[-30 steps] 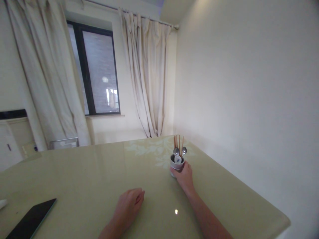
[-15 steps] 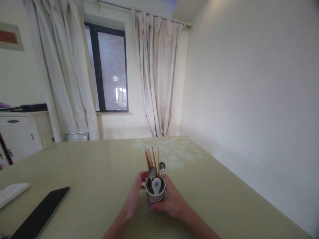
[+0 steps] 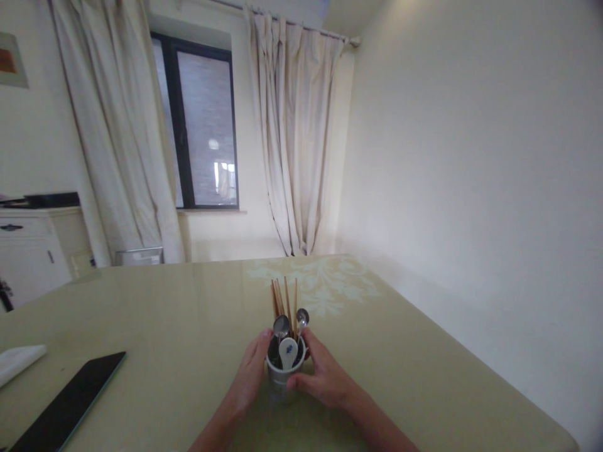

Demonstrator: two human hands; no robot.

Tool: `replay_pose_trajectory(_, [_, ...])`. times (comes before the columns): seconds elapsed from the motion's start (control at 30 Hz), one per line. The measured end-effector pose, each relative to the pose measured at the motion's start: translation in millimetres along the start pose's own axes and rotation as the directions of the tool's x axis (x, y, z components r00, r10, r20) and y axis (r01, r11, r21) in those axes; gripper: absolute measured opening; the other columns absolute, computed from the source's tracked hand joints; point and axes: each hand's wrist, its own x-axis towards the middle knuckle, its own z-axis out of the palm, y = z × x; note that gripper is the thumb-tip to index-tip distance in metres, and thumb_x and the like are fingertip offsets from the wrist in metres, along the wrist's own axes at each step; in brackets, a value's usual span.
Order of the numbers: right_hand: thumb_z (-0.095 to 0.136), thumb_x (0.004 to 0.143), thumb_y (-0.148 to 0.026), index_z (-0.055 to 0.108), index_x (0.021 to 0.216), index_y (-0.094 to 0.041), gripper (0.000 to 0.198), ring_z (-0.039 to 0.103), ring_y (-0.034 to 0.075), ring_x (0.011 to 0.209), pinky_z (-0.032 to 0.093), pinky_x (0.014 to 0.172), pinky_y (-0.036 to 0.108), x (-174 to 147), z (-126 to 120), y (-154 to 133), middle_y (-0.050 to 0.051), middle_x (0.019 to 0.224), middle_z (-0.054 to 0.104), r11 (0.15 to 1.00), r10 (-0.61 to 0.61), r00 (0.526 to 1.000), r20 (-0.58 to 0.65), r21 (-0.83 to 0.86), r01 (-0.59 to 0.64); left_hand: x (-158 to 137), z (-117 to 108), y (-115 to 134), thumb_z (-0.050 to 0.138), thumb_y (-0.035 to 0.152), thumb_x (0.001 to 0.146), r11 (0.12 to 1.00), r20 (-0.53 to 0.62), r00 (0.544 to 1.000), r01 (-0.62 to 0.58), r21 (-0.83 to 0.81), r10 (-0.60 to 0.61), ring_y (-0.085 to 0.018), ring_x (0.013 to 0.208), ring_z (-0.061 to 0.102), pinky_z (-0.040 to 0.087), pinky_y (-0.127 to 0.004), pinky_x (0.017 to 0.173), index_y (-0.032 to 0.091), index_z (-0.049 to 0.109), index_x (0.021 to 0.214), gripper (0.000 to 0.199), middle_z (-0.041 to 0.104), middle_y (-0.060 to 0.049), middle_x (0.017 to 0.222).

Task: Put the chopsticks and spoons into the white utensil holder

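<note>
Head: one cup (image 3: 279, 375), three spoons (image 3: 288, 353)

A grey cup (image 3: 277, 379), brown chopsticks (image 3: 287, 304), silver spoons (image 3: 281, 325)
The white spoon (image 3: 287, 360) has a small blue mark. The table (image 3: 198, 326) is yellowy green with a pale leafy pattern. The flat slab (image 3: 70, 402) is black with a greenish edge, and the curtains (image 3: 301, 125) are cream.

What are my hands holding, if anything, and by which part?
The cup of chopsticks and spoons, by its outer sides: right hand at the right, left hand at the left.
</note>
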Motion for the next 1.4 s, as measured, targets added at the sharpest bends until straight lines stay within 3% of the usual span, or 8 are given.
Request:
replay_pose_trajectory(0.33, [0.103,0.057,-0.048,0.061,0.142,-0.021,0.098,0.067,0.039,0.124,0.051,0.109,0.052,-1.7,7.4,2.9,0.015,0.136,0.072,1.0,-0.016,0.998,-0.067,-0.003,0.016,-3.2,5.9,9.4,0.041,0.089,0.09,0.983,0.049,0.999,-0.017,0.185,0.008,-0.03,0.113,0.071,0.053,-0.044,0.107,0.018,0.077,0.11,0.082,0.081,-0.01,0.112])
replay_pose_trajectory(0.5, [0.102,0.058,-0.047,0.058,0.141,-0.023,0.097,0.071,0.036,0.112,0.058,0.094,0.045,0.3,18.9,13.5,0.014,0.131,0.074,1.0,-0.014,0.997,-0.069,-0.015,0.013,5.4,-0.6,3.8,0.046,0.08,0.094,0.999,0.017,1.0,-0.025,0.021,0.024,-0.03,0.117,0.073,0.056,-0.044,0.108,0.02,0.077,0.116,0.071,0.08,-0.011,0.122])
replay_pose_trajectory(0.67, [0.102,0.058,-0.047,0.06,0.14,-0.027,0.095,0.07,0.038,0.117,0.058,0.098,0.046,-0.7,26.1,14.9,0.012,0.132,0.073,0.998,-0.054,0.998,-0.017,-0.018,0.054,8.9,-6.4,14.1,0.064,0.079,0.086,0.968,0.003,0.998,0.056,-0.246,-0.057,-0.03,0.114,0.077,0.058,-0.044,0.107,0.018,0.075,0.123,0.072,0.081,-0.013,0.122])
replay_pose_trajectory(0.77, [0.101,0.061,-0.05,0.057,0.144,-0.027,0.097,0.069,0.038,0.118,0.057,0.1,0.048,-1.0,27.0,15.9,0.013,0.134,0.072,0.998,-0.059,0.998,0.001,0.0,0.059,7.6,-6.3,23.9,0.079,0.075,0.077,0.964,-0.025,0.997,0.063,-0.257,-0.072,-0.029,0.105,0.079,0.059,-0.042,0.103,0.018,0.075,0.121,0.072,0.084,-0.012,0.114])
replay_pose_trajectory(0.93, [0.098,0.047,-0.076,0.042,0.156,-0.025,0.133,0.068,0.041,0.12,0.055,0.1,0.052,-1.0,19.4,18.2,0.017,0.135,0.071,0.997,-0.054,0.998,0.031,0.053,0.052,4.5,-2.0,33.7,0.082,0.071,0.076,0.983,0.019,1.0,0.023,-0.184,-0.02,-0.026,0.09,0.08,0.063,-0.036,0.089,0.018,0.078,0.107,0.062,0.085,-0.01,0.104])
replay_pose_trajectory(1.07, [0.056,0.076,-0.098,0.049,0.151,-0.024,0.105,0.069,0.035,0.117,0.055,0.095,0.045,8.0,4.5,7.4,0.016,0.131,0.071,0.984,-0.139,0.983,-0.124,0.096,0.151,4.2,-1.1,36.8,0.08,0.071,0.078,0.992,0.033,0.999,-0.018,-0.128,0.023,-0.028,0.093,0.08,0.063,-0.034,0.084,0.017,0.08,0.105,0.06,0.085,-0.01,0.101])
replay_pose_trajectory(1.2, [0.052,0.095,-0.081,0.066,0.132,-0.023,0.071,0.069,0.028,0.105,0.055,0.09,0.039,41.7,-11.1,-30.7,0.012,0.117,0.074,0.992,-0.098,0.935,-0.34,0.037,0.117,3.3,-1.4,40.5,0.08,0.069,0.079,0.992,0.092,0.995,-0.034,-0.124,0.046,-0.028,0.089,0.08,0.063,-0.036,0.084,0.017,0.082,0.104,0.058,0.085,-0.01,0.098])
replay_pose_trajectory(1.4, [0.077,0.09,-0.054,0.079,0.093,-0.019,0.036,0.063,0.018,0.076,0.048,0.07,0.029,99.6,-19.5,-89.6,0.002,0.084,0.075,0.985,-0.111,0.991,-0.075,-0.141,0.1,-1.0,-2.5,46.7,0.085,0.063,0.078,0.993,0.158,0.986,-0.032,-0.118,0.05,-0.027,0.088,0.079,0.062,-0.034,0.082,0.019,0.082,0.104,0.052,0.085,-0.01,0.1])
